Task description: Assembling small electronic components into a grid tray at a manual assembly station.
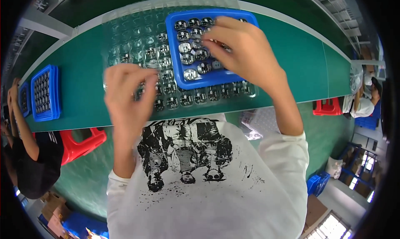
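A clear plastic blister tray (pixel 133 34) with many round pockets lies on the green bench (pixel 291 55). On its right half rests a blue tray (pixel 200 78) filled with small round dark parts. My right hand (pixel 246 51) reaches into the blue tray, its fingertips pinched around a small part I cannot make out. My left hand (pixel 127 95) hovers over the near left pockets of the clear tray, fingers curled together; whether it holds a part is hidden.
Two more blue trays (pixel 43 93) of parts sit at the bench's left end, beside another person's forearm (pixel 21 122). Red stools (pixel 83 143) stand under the bench. A second person sits at the far right (pixel 362 101). Blue crates lie on the floor.
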The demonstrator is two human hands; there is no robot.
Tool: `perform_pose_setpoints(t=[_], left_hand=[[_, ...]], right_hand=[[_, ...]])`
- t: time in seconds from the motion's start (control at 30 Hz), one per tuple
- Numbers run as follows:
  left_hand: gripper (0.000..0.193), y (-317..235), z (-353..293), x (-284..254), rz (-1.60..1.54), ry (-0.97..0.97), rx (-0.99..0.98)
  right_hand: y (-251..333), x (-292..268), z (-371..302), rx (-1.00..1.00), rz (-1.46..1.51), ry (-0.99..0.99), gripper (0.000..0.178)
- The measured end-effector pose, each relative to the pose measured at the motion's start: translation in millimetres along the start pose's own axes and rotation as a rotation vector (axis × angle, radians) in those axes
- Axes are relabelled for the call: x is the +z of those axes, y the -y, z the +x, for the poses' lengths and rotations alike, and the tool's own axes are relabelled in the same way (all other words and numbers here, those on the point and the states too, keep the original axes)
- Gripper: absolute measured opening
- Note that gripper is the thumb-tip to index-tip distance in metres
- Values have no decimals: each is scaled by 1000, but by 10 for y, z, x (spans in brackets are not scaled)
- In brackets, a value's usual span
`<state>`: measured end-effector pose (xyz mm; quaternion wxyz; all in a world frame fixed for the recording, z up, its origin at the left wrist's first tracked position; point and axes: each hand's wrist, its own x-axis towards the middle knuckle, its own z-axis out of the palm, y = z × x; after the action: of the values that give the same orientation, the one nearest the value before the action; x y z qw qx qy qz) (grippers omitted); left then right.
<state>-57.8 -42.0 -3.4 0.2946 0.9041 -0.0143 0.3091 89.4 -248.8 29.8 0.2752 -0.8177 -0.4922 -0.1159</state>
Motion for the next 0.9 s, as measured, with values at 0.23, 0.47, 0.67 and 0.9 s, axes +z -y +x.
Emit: perform_pose_setpoints(t=[0.23,0.47,0.67,0.9], left_hand=[[22,-467,-4,549,-232,220,203],[27,-490,-66,489,-262,282,157],[25,-456,-53,531,-295,261,167],[26,-468,-30,573,-287,244,204]], right_hand=[[-24,-147,-414,165,25,131,14],[-18,-99,-479,110,19,201,15],[7,-71,-463,78,8,204,17],[-5,-51,-474,75,32,234,21]])
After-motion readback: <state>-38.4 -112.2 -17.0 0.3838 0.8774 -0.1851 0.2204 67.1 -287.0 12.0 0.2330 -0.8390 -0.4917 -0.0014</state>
